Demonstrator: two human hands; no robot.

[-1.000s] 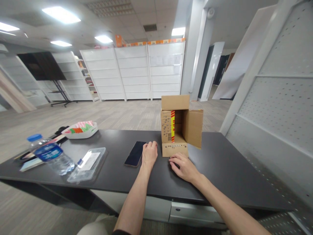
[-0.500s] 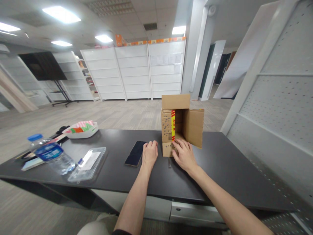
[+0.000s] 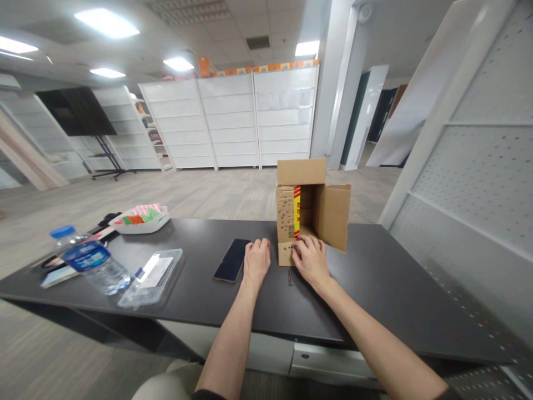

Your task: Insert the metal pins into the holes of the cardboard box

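Right hand: palm down, fingers bent over lower flap of open cardboard box on worktop; grip cannot be told. Left hand: curled, contents hidden, beside smartphone. Screws: before box. Water bottle: far left.

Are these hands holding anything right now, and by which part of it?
It can't be told: the right hand lies over part of the lower flap of the box, the left hand curls beside the phone; their grips are hidden.

Left hand loosely curled, palm-down
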